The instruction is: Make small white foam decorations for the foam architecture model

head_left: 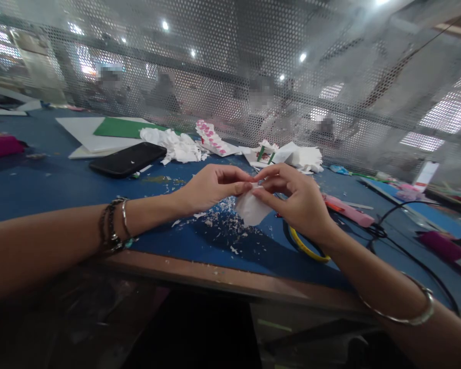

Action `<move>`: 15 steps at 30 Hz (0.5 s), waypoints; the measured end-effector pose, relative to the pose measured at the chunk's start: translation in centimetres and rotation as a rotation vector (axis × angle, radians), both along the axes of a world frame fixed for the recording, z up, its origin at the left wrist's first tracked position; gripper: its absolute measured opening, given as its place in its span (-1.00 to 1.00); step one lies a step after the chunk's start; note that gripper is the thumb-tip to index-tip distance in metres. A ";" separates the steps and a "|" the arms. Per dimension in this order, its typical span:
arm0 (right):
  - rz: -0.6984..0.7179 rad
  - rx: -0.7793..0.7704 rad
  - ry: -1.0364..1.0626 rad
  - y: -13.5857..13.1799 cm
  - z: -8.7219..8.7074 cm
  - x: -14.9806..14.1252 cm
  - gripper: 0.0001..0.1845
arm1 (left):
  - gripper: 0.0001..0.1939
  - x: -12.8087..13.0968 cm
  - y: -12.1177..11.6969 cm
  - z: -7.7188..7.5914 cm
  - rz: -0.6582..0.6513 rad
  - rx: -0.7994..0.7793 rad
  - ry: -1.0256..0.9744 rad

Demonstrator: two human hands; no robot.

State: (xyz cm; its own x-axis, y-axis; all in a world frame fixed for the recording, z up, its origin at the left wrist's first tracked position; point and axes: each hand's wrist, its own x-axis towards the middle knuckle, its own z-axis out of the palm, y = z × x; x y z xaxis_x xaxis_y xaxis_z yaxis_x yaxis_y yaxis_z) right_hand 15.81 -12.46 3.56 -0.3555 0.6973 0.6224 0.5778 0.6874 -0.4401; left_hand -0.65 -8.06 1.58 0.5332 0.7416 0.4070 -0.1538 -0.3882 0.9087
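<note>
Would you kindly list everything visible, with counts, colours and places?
Thin piece: 1, white, pinched by both hands
Scraps: many, white, below the hands
Table: 1, blue, under the hands
Phone: 1, black, back left
White sheets: several, white, behind phone
Green sheet: 1, green, on white sheets
Crumpled heaps: 2, mostly white, back
Patterned piece: 1, white-and-pink, back centre
Pink tool: 1, pink, right of hands
Cables: count unclear, black, right
Yellow loop: 1, yellow, by right forearm
Magenta objects: 2, magenta, left and right
Clutter: uncounted, mixed, far right
Mesh: 1, grey, behind table
People: several, blurred, behind mesh
Bracelets: several, dark and silver, both arms
Left hand: 1, at centre
Right hand: 1, at centre
</note>
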 end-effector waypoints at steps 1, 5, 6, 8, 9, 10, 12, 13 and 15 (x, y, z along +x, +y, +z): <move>-0.018 -0.020 0.005 0.0 0.0 0.0 -0.84 | -0.92 0.0 0.0 0.0 -0.006 -0.003 0.001; -0.042 -0.057 0.023 0.1 0.2 0.2 -0.88 | -0.91 0.0 0.0 0.0 -0.021 -0.026 0.006; -0.040 -0.055 0.020 0.1 0.3 0.3 -0.88 | -0.91 0.0 0.0 0.0 -0.022 -0.027 0.005; -0.031 -0.046 0.012 0.1 0.3 0.3 -0.90 | -0.93 -0.1 -0.1 0.2 -0.019 -0.021 0.012; -0.025 -0.046 0.009 0.1 0.3 0.2 -0.90 | -0.94 -0.2 -0.1 0.3 -0.016 -0.015 0.016; -0.019 -0.050 0.010 0.0 0.3 0.2 -0.91 | -0.95 -0.2 -0.2 0.4 -0.015 -0.009 0.019; -0.003 -0.065 0.020 -0.1 0.3 0.1 -0.91 | -0.96 -0.2 -0.2 0.6 -0.020 -0.001 0.021; 0.006 -0.074 0.028 -0.1 0.4 0.0 -0.91 | -0.96 -0.2 -0.2 0.6 -0.025 -0.001 0.020; 0.023 -0.093 0.041 -0.1 0.4 -0.2 -0.90 | -0.97 -0.2 -0.2 0.6 -0.032 -0.008 0.022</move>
State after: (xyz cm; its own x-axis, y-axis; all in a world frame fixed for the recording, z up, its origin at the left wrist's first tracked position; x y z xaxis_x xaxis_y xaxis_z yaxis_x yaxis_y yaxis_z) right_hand 15.65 -12.61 3.98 -0.3474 0.7451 0.5693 0.5428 0.6549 -0.5258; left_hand -0.84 -8.29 2.21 0.5653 0.7271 0.3896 -0.1463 -0.3764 0.9148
